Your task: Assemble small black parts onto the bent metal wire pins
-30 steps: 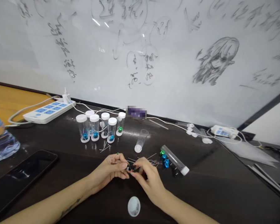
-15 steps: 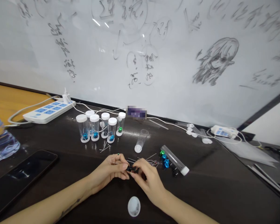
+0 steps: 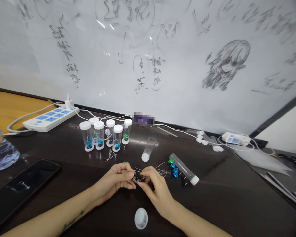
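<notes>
Between my two hands sits a small black part (image 3: pixel 137 178), partly covered by fingers, so its exact kind cannot be made out. My left hand (image 3: pixel 120 177) pinches its left side with thumb and forefinger, and thin pale strands show by the fingers. On the right side, the fingertips of my right hand (image 3: pixel 155 184) close on the same part. Thin wire-like sticks (image 3: pixel 162 171) lie behind the right hand. Below the hands is a round translucent white cap or dish (image 3: pixel 140 218). To the right lie small blue metallic parts (image 3: pixel 174 171), a green one (image 3: pixel 171 161) and black ones (image 3: pixel 184 180).
Several white-capped clear tubes (image 3: pixel 99 135) stand at the back left. An open clear tube (image 3: pixel 149 148) stands behind my hands; a capped tube (image 3: pixel 184 169) lies at right. A phone (image 3: pixel 22 194), water bottle (image 3: pixel 1 148) and power strip (image 3: pixel 51 119) occupy the left.
Both hands keep nearly the same place. The black part has turned slightly between the fingers, and the whole view has shifted a little.
</notes>
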The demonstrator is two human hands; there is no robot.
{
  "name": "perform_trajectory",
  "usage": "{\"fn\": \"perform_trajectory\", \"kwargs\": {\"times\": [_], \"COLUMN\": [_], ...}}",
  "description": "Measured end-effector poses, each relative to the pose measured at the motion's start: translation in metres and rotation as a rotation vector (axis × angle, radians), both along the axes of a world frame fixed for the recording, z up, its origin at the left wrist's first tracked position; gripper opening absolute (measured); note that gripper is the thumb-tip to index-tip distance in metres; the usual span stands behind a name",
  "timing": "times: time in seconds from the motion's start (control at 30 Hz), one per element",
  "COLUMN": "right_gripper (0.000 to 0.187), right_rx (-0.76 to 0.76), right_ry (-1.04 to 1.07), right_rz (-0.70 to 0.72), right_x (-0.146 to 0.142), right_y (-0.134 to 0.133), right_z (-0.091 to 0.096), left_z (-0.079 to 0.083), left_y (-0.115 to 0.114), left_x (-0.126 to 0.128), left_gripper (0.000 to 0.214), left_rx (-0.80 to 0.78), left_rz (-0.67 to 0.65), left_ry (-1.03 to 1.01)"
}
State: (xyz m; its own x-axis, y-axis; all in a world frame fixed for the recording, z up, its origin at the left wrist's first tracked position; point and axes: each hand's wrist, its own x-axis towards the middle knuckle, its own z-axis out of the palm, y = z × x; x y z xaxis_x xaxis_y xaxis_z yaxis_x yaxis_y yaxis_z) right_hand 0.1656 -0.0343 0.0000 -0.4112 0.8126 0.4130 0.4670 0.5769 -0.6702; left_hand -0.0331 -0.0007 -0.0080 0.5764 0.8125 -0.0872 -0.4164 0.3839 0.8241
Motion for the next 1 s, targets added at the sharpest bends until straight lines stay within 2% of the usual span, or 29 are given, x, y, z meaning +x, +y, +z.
{"fn": "perform_trajectory", "kwargs": {"times": [0.17,0.3,0.47,0.57,0.67,0.77,0.87,1.0], "right_gripper": [0.007,0.026,0.009,0.011,0.007,0.016,0.005,0.011], "right_rx": [-0.013,-0.027,0.010,0.031,-0.016,-0.038,-0.003,0.016], "right_ry": [-0.014,-0.106,-0.022,0.023,-0.016,-0.066,-0.012,0.034], "right_rz": [-0.005,-0.009,-0.020,-0.005,-0.017,-0.024,-0.011,0.015], "right_x": [0.0009,0.0012,0.0001,0.0000,0.0005,0.0008,0.0006,0.0009], "right_y": [0.0008,0.0008,0.0014,0.0015,0.0009,0.0002,-0.0001,0.0004], "right_z": [0.0003,0.0029,-0.0013,-0.0037,-0.0027,-0.0003,-0.0001,-0.0020], "left_z": [0.0010,0.0014,0.0015,0.0019,0.0011,-0.0003,-0.0005,0.0001], "left_y": [-0.0005,-0.0012,0.0004,0.0003,-0.0009,-0.0013,-0.0003,0.0008], "left_x": [0.0001,0.0006,0.0006,0.0004,0.0003,0.0001,-0.0002,-0.0001], "left_gripper": [0.015,0.014,0.012,0.013,0.013,0.012,0.012,0.013], "left_rx": [0.003,0.026,0.017,0.009,0.014,0.023,0.015,0.001], "left_rz": [-0.010,-0.051,-0.014,-0.004,-0.019,-0.038,-0.022,-0.018], "left_ry": [0.004,0.013,-0.002,-0.003,-0.003,-0.001,-0.007,-0.011]}}
